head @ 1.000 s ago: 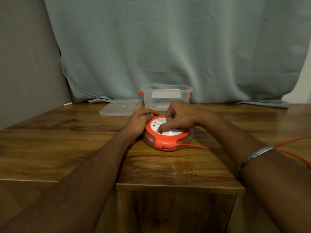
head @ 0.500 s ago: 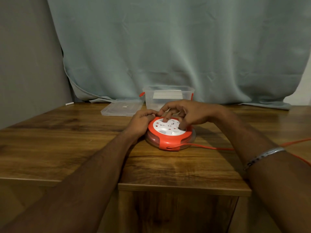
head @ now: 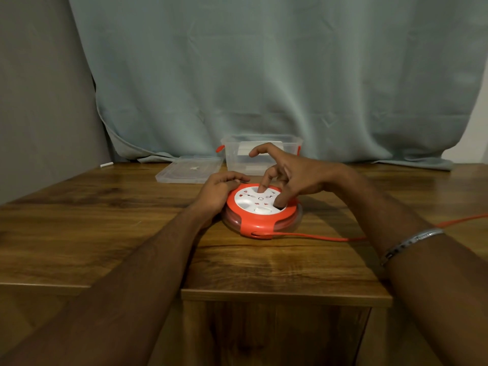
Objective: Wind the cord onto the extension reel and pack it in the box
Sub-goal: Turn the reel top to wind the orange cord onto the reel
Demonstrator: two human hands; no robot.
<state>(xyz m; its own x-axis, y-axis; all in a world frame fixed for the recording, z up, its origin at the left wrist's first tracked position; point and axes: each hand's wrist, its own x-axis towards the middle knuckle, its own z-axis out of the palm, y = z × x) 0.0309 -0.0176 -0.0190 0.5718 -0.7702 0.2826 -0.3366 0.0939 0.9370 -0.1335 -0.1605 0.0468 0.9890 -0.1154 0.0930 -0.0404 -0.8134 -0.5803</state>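
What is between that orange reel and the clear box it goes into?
Nothing visible blocks the way. The reel sits on the table just in front of the open box, whose lid lies off to the left. Only the right hand reaches across that gap, and the cord trails right, unwound.

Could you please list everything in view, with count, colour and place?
reel: one, orange and white, on the table centre
cord: one, orange, runs from the reel off to the right
box: one, clear, open, behind the reel
lid: one, clear, flat, left of the box
table: one, brown wood
curtain: one, pale blue-grey, behind the table
bracelet: one, silver, right wrist
left hand: holds the reel's left rim
right hand: fingers press the reel's white face
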